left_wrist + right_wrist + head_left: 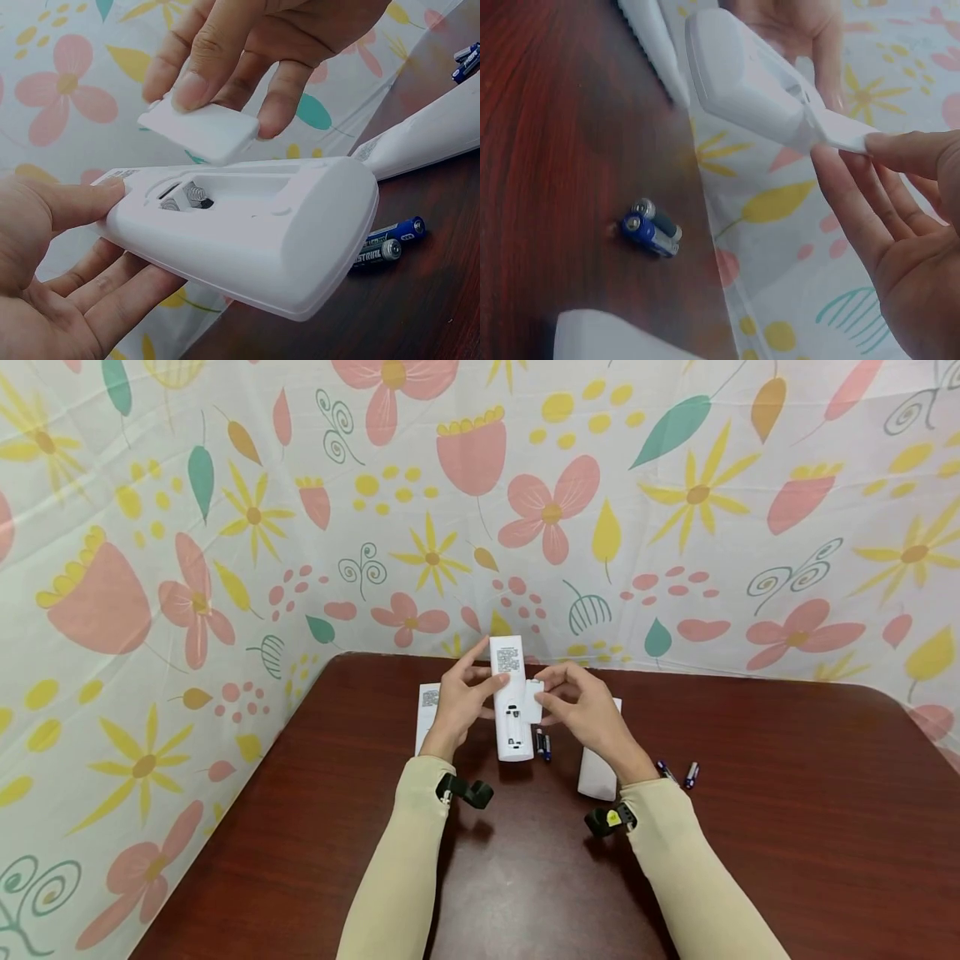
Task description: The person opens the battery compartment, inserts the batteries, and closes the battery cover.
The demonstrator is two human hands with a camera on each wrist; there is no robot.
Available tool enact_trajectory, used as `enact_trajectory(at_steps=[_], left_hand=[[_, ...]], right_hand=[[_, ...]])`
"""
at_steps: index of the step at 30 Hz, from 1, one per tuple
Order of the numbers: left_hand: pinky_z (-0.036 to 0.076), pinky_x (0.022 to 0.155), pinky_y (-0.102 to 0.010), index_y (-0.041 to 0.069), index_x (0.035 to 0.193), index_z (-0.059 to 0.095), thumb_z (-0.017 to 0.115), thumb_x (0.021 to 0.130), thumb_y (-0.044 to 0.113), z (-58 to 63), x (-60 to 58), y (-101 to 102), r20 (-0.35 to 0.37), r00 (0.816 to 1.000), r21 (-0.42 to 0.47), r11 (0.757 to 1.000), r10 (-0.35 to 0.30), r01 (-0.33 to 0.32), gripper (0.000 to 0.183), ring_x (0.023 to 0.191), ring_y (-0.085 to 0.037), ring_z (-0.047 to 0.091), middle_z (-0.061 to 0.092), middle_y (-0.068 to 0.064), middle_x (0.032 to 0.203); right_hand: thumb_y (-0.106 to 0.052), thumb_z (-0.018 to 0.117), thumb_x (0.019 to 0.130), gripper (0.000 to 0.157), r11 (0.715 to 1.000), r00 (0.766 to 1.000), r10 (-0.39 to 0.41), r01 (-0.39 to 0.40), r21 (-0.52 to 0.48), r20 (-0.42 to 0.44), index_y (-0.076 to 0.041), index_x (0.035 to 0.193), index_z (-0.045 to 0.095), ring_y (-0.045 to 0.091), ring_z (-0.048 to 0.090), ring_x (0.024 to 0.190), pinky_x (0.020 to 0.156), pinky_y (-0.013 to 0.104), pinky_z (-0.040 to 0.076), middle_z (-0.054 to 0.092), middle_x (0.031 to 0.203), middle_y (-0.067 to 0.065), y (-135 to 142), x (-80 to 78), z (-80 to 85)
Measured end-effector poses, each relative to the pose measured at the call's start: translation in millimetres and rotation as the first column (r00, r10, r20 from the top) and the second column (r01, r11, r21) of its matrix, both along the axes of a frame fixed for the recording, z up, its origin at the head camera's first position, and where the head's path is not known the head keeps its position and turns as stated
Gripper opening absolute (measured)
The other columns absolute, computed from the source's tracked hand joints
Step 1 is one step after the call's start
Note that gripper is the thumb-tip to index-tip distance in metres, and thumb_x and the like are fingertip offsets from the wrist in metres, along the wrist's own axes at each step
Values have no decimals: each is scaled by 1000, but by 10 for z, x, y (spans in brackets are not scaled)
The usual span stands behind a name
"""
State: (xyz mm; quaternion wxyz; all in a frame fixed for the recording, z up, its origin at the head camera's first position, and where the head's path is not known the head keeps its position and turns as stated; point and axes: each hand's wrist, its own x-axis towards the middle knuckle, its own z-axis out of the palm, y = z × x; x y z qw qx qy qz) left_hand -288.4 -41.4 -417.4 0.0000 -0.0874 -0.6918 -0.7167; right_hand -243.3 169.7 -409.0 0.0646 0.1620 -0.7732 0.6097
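Note:
My left hand point(459, 702) holds a white remote control point(512, 693) above the table, its back turned toward me. The battery compartment point(225, 195) is uncovered, and a metal spring shows at one end; no battery is visible in it. Between thumb and fingers, my right hand point(592, 714) pinches the white battery cover point(201, 133) beside the remote. In the left wrist view a gap separates cover and compartment. Two batteries point(651, 229), one blue and one dark grey, lie on the table beyond the remote.
On the dark wooden table point(525, 877), a second white remote point(426, 702) lies left, partly behind my left hand. Another point(597, 777) lies under my right forearm. More batteries point(692, 774) lie further right. A flower-patterned cloth point(465, 543) hangs behind the table.

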Motion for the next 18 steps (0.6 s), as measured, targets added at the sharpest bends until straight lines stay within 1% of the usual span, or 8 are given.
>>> enact_trajectory(at_steps=[4,8,11,14,15,18], left_hand=[[66,63,-45,36,158,53,79,99,12,-14,-8,-7,7,1000,3,1000,-5,5,69,88,-30,74,66,-14,118],[66,62,-44,34,159,52,78,99,11,-21,-16,-15,11,1000,11,1000,-4,4,70,87,-30,74,66,-14,118],[65,61,-44,30,161,51,78,99,10,-23,-21,-21,12,1000,14,1000,-6,6,71,86,-29,74,66,-15,118],[65,61,-44,28,162,49,78,99,10,-26,-24,-28,11,1000,7,1000,-6,6,71,86,-29,74,67,-15,118],[65,61,-44,27,162,49,78,99,11,-26,-24,-31,11,1000,6,1000,-6,6,71,86,-29,74,67,-15,118],[66,61,-44,31,161,51,78,99,11,-27,-17,-37,17,1000,6,1000,-3,2,70,87,-29,74,67,-14,118]], right_hand=[[5,71,100,29,999,999,-48,48,9,-19,4,128,64,31,69,93,73,43,66,60,110,21,71,-40,-38],[6,71,100,29,995,996,-84,85,55,-17,5,129,66,29,68,92,72,38,66,60,108,21,156,-83,-80],[6,70,100,29,991,995,-96,95,94,4,5,129,66,32,68,92,73,38,66,61,108,22,214,-110,-102],[5,70,100,29,982,993,-111,106,154,27,3,129,68,34,69,92,74,38,66,61,106,22,253,-127,-116],[5,70,100,29,979,992,-118,110,174,36,3,129,68,34,69,92,75,39,66,62,106,21,264,-131,-123],[4,69,101,28,965,989,-138,122,231,53,2,129,68,33,71,91,75,41,66,62,105,20,289,-139,-148]])
